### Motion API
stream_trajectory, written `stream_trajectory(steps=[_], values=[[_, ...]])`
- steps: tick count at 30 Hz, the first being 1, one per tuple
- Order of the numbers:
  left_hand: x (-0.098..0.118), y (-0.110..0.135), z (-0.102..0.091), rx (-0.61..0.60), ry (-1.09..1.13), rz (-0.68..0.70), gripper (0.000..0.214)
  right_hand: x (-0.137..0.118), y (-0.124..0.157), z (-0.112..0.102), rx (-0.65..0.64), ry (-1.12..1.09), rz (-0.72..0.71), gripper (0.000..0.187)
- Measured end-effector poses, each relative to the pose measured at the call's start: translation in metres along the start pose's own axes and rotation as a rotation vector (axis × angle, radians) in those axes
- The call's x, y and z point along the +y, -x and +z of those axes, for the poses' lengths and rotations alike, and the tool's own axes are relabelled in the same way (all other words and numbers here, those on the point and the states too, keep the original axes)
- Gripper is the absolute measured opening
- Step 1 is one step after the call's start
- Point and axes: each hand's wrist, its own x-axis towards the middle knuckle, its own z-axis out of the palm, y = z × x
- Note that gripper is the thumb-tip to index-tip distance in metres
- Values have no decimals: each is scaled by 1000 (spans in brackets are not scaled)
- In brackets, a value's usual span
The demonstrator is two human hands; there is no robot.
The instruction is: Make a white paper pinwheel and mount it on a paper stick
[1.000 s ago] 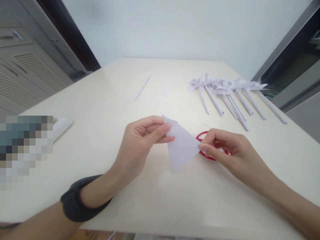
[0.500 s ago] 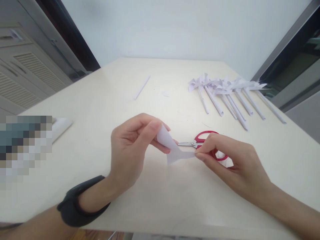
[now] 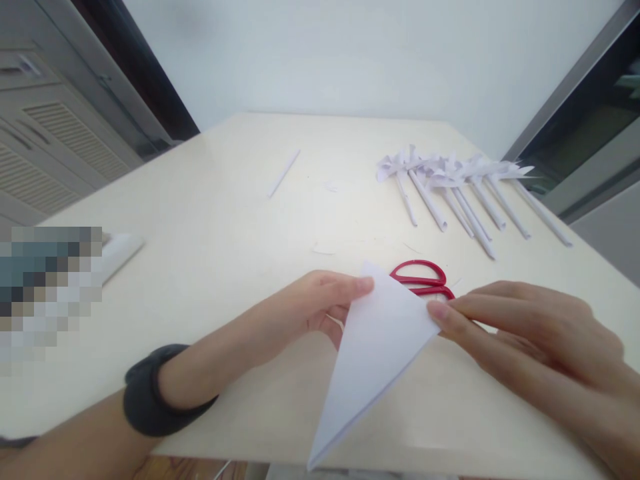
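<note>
A white sheet of paper [image 3: 383, 347], folded to a triangle, is held up over the near part of the table with its long point toward me. My left hand [image 3: 320, 303] pinches its upper left edge, thumb on top and fingers behind. At the right corner, my right hand [image 3: 530, 333] grips the paper between thumb and fingers. Red-handled scissors [image 3: 425, 272] lie on the table just behind the paper, their blades hidden by it. A dark band circles my left wrist.
Several white paper pinwheels [image 3: 445, 170] on rolled paper sticks lie at the back right. One rolled paper stick [image 3: 284, 173] rests farther left. Thin paper scraps [image 3: 324, 249] are scattered mid-table. A partly blurred-out object [image 3: 123, 257] sits at the left edge of the white table [image 3: 210, 200].
The paper, earlier seen small and bent between my hands, now shows as a broad flat triangle. Both hands have shifted right. A thin scrap now lies on the table behind my left hand.
</note>
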Motion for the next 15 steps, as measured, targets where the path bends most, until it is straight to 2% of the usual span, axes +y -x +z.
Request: stream_trajectory(steps=[1, 2, 4, 6, 9, 12, 15], values=[[0, 1, 1, 4, -28, 25, 27, 3, 0, 1, 46, 20, -84, 27], [1, 2, 1, 33, -53, 66, 21, 7, 0, 2, 32, 28, -167, 23], [2, 3, 2, 158, -104, 172, 18, 14, -3, 4, -33, 38, -141, 15], [2, 3, 2, 293, -168, 272, 19, 19, -7, 6, -117, -52, 1, 16], [1, 2, 3, 403, -255, 361, 19, 20, -11, 9, -269, -336, 352, 21], [-1, 2, 5, 424, -303, 406, 18, 19, -13, 12, -429, -601, 622, 21], [-3, 2, 7, 407, -319, 415, 18, 18, -13, 14, -505, -696, 738, 30]])
